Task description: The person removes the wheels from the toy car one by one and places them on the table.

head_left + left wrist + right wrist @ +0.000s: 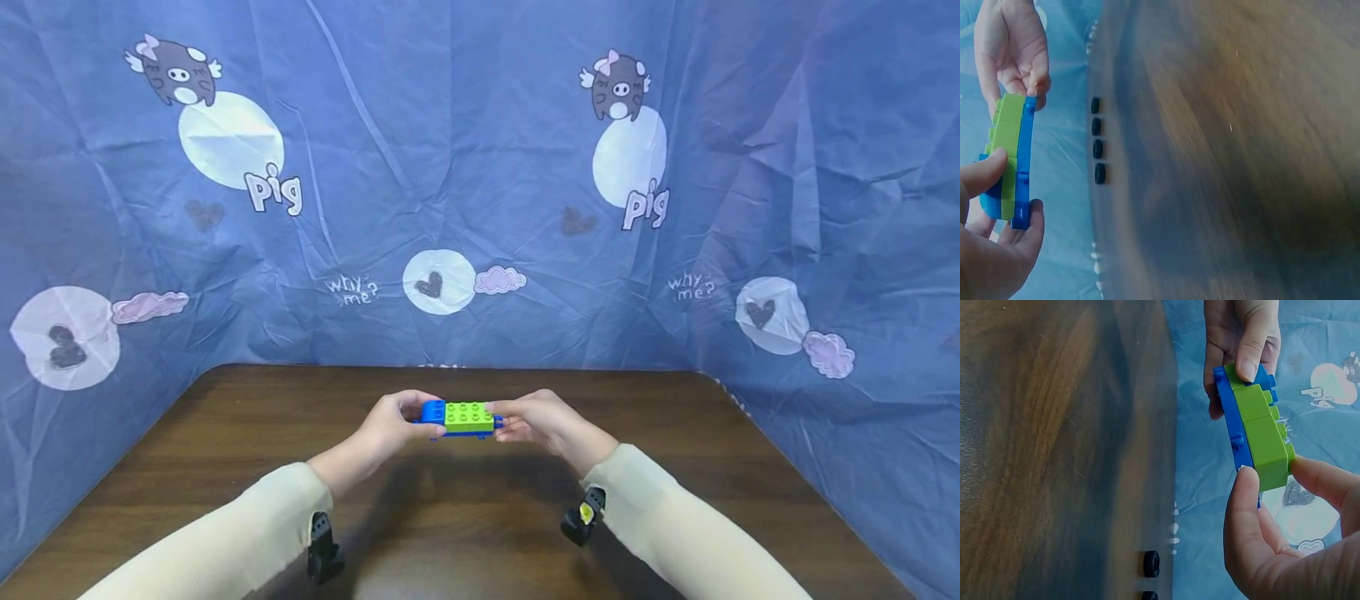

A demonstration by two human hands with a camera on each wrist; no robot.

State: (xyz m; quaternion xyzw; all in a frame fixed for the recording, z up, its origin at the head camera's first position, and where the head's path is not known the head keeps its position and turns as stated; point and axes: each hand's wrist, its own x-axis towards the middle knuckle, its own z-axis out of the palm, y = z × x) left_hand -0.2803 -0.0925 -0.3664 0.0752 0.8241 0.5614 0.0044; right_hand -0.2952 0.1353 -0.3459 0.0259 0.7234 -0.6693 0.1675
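Note:
Both hands hold one toy-brick vehicle above the wooden table. It has lime-green studded bricks (468,415) on a flat blue base (1233,425), with a curved blue brick (432,412) at its left end. My left hand (386,429) grips that blue end, its thumb against the green side in the left wrist view. At the opposite end, my right hand (551,423) pinches the green bricks and the base between thumb and fingers. Several small black wheels (1097,149) stand in a row near the table's far edge; the head view hides them behind the hands and the vehicle.
The brown wooden table (480,533) extends below both arms. A blue patterned cloth (450,167) hangs behind it and along both sides. Dark cameras (324,546) are strapped to the wrists over light sleeves.

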